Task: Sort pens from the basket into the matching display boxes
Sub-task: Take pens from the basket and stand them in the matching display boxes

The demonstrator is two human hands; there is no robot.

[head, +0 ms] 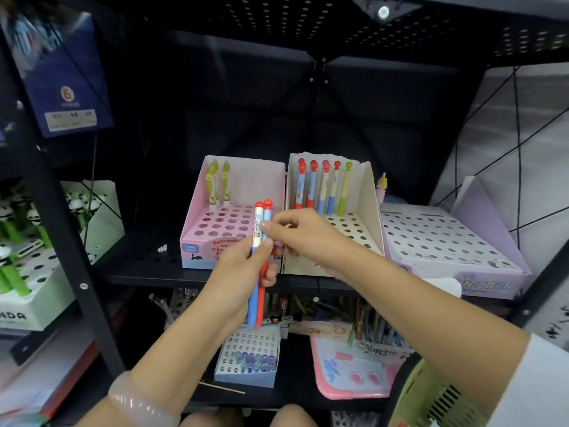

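Pink display box (197,238) front reads "Retract…", partly hidden by hand; small blue tag illegible. Purple box (480,285) at right reads "…NICORN". White box (18,315) at far left ends "…DA". Blue folder (67,94) above bears a "6".

Left hand (243,272) raised in front of the shelf, fingers curled round two pens (258,272), gripping them at mid-barrel. Pens near upright, long axis vertical, red ball caps up, tips down. Right hand (301,232) reaches across from the right, thumb and forefinger pinching the upper barrels.

Cream display box (366,192) behind holds matching red-capped pens upright. Green basket (431,396) at lower right.
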